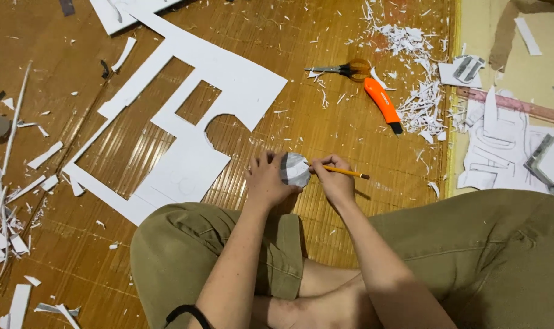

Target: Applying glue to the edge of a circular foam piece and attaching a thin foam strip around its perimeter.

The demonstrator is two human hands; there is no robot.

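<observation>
Paper piece: small, rounded, white with grey shading; faceted or creased surface; partly hidden by fingers.
Paper piece, state: gripped at its left side by the left hand, with the pencil tip touching its right edge.
Paper piece, place: just above the person's crossed knees, below the orange utility knife.
Pencil: thin, yellow, dark at the far end; lies nearly level, tip pointing left.
Pencil, state: pinched in the right hand, far end sticking out to the right.
</observation>
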